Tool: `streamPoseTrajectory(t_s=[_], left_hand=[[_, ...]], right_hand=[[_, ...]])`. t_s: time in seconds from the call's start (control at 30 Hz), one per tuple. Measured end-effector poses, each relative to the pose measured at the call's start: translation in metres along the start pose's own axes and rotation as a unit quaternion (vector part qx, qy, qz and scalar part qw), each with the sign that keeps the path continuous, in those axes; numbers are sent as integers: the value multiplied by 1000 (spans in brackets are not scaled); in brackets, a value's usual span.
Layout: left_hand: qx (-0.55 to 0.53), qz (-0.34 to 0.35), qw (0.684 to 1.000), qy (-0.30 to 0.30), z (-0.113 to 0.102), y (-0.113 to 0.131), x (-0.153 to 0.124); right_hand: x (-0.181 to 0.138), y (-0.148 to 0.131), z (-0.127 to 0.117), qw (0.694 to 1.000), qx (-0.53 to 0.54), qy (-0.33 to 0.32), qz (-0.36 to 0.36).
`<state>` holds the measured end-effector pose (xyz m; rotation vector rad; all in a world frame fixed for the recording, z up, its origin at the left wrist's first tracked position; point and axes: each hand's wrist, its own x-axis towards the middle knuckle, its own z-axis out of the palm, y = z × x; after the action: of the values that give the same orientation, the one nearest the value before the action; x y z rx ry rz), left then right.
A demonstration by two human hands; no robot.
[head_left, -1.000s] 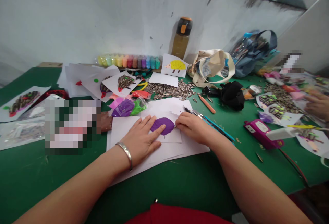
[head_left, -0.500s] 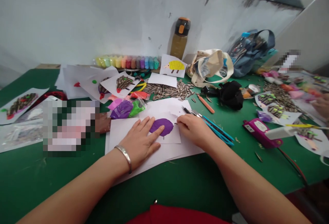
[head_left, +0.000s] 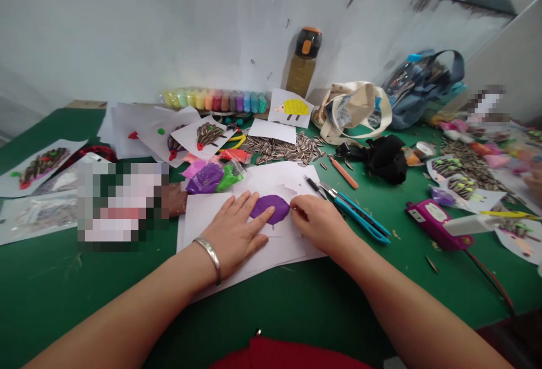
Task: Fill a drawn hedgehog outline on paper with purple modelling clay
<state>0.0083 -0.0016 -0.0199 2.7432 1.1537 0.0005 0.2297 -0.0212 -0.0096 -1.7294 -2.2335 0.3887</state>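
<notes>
Green table [head_left: 322, 301] with craft things all over it, and a grey wall behind. I am watching from far away through the head camera.

My left hand [head_left: 235, 233] lies flat and spread out on the white paper [head_left: 199, 216]. Its pointing finger touches the bottom edge of the purple clay [head_left: 270, 209]. The clay is a flat round blob on the paper, right between my two hands. My right hand [head_left: 319, 223] has its fingertips pinched close together at the clay's right edge. I cannot tell if something tiny sits between them.

What could go wrong, I think: the clay looks soft, so a hard push could squash it out of shape or make a dent. If the flat hand lifts, the loose paper could slide. The blue cutter [head_left: 359, 219] lies just beside my right hand, and a bump could knock it. The pile of seeds [head_left: 279, 149] sits well behind the paper.

Half a second ago, my right fingertips were just beside the clay. Now they touch it. My left hand has stayed flat in the same spot.
</notes>
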Motion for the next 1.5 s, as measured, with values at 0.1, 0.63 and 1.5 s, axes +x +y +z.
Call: streamPoseTrajectory(t_s=[0.1, 0.63, 1.5], left_hand=[[3, -1, 1000, -4, 0, 0, 0], [3, 3, 1000, 8, 2, 0, -1], [-3, -1, 1000, 23, 6, 0, -2]], right_hand=[[-1, 1, 0, 1000, -1, 4, 9], [0, 3, 3, 1000, 9, 27, 7], [1, 6, 6, 999, 11, 25, -29]])
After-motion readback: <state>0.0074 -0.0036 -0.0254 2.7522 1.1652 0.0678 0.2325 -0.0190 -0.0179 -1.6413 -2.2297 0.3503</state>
